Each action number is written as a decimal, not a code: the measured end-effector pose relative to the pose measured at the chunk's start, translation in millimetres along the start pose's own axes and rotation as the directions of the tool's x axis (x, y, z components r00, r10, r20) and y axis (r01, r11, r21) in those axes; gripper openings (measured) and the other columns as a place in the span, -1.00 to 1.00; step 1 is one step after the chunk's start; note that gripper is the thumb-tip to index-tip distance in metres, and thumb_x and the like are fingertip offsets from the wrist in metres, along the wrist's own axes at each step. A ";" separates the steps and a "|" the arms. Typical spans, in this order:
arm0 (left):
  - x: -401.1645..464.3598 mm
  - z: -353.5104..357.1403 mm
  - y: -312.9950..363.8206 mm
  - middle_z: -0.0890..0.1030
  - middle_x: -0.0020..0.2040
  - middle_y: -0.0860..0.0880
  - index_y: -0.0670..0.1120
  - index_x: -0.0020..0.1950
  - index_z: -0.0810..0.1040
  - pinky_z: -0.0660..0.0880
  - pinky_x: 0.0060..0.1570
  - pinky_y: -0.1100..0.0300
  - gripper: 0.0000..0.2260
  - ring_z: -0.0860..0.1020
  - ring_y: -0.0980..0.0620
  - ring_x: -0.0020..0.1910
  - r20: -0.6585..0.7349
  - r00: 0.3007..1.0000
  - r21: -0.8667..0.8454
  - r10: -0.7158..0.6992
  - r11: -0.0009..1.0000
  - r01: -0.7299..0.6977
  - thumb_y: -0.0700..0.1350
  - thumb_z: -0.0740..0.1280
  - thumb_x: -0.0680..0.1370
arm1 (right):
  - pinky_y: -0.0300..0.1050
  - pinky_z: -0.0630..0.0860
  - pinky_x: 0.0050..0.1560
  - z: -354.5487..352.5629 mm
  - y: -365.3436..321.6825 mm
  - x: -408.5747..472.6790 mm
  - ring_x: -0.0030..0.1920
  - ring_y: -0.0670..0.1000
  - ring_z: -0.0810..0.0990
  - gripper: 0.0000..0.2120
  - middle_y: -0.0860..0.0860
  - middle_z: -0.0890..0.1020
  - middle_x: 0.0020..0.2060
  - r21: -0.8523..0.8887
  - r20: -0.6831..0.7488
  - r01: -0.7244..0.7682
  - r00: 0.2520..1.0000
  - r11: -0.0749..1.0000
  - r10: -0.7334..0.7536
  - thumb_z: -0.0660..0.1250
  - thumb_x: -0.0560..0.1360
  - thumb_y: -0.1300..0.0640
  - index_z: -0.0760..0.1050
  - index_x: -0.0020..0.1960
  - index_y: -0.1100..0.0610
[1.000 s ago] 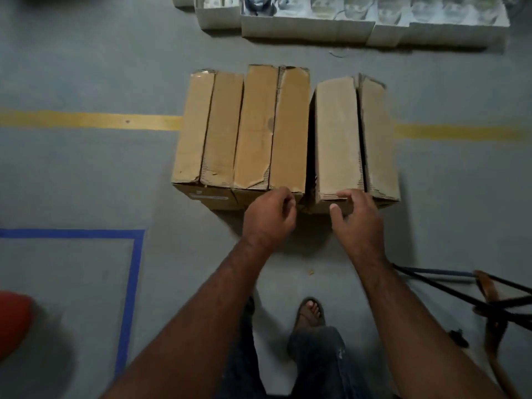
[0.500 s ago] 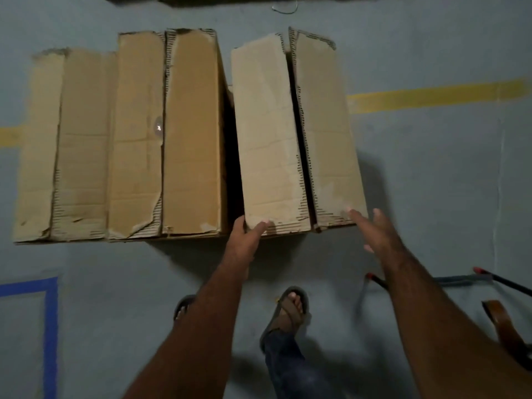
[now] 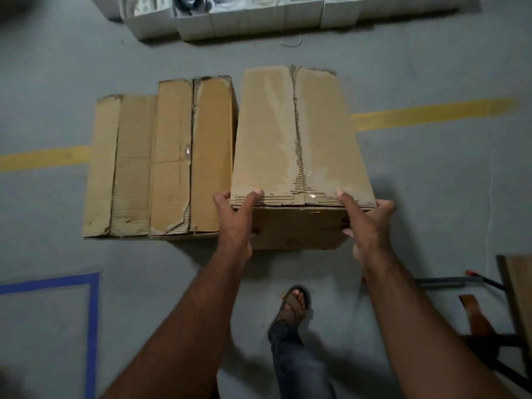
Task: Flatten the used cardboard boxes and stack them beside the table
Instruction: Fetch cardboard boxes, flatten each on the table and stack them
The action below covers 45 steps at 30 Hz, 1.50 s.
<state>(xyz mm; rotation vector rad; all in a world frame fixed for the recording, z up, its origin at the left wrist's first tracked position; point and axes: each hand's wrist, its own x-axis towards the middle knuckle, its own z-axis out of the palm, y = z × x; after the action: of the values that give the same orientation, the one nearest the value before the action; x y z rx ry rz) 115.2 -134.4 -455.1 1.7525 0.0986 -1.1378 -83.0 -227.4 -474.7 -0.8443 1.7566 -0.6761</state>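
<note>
Three cardboard boxes sit in a row on the grey floor (image 3: 431,197), and the right-hand box (image 3: 299,139) is the one being handled. Half a second ago the hands were only reaching for its near edge; now both are clamped on it, and it looks nearer the camera than its neighbours, though I can't tell if it's off the floor. The left hand (image 3: 234,220) grips the near left corner, thumb on the top flap and fingers curled round the front face. The right hand (image 3: 367,223) does the same at the near right corner. The middle box (image 3: 193,156) and the left box (image 3: 121,165) are still touching each other, closed flaps up, across the yellow floor line (image 3: 431,113). The held box's left edge runs just beside the middle box. There's bare floor to its right and in front. White cartons (image 3: 230,21) line the far side, well apart. Blue tape (image 3: 92,318) marks the floor near left, a sandalled foot (image 3: 293,303) is just behind the box, and a wooden edge with dark metal legs (image 3: 515,298) sits at the right.
</note>
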 end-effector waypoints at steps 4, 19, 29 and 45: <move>-57.1 -32.4 32.7 0.47 0.25 -0.04 0.11 0.35 0.24 0.57 0.13 -0.31 -0.46 0.52 -0.06 0.17 0.061 0.995 -0.025 0.075 0.997 -0.074 0.02 0.50 0.52 | 0.20 0.69 -0.01 -22.4 -29.5 -68.0 0.01 -0.01 0.67 -0.26 -0.02 0.59 0.10 0.072 -0.049 0.062 0.997 0.995 -0.059 0.64 0.26 -0.18 0.28 0.22 0.00; -307.8 -150.8 72.2 0.52 0.29 -0.05 0.10 0.33 0.28 0.60 0.11 -0.24 -0.50 0.56 -0.04 0.17 0.559 0.755 -0.092 0.343 0.930 -0.355 0.01 0.49 0.52 | 0.17 0.64 0.16 -166.6 -36.4 -406.4 0.16 0.01 0.64 -0.15 -0.09 0.62 0.17 0.309 -0.470 0.391 0.855 0.867 -0.218 0.61 0.20 -0.30 0.37 0.39 -0.11; -465.6 -73.1 -16.7 0.48 0.21 0.02 0.08 0.33 0.26 0.60 0.07 -0.22 -0.53 0.52 0.06 0.09 0.914 0.359 0.020 0.190 0.862 -0.507 0.00 0.46 0.56 | 0.14 0.64 0.11 -320.0 71.3 -530.7 0.16 -0.01 0.60 -0.17 -0.08 0.58 0.20 0.452 -0.790 0.495 0.608 0.742 0.076 0.62 0.33 -0.18 0.34 0.48 -0.04; -603.4 81.2 -207.8 0.47 0.16 0.03 0.03 0.30 0.26 0.63 -0.10 -0.19 -0.55 0.49 -0.01 0.10 0.964 0.205 0.259 -0.167 0.749 -0.609 0.03 0.44 0.57 | 0.15 0.71 -0.07 -515.4 214.0 -526.3 0.02 0.02 0.69 -0.19 -0.03 0.65 0.12 0.522 -0.847 0.462 0.377 0.717 0.375 0.60 0.16 -0.28 0.42 0.32 -0.06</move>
<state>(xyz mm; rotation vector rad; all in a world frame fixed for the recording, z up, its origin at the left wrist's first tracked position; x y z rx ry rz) -381.2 155.2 -166.1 1.0809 -1.4913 -1.9631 -500.7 347.9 -186.8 0.2017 2.1073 -2.0529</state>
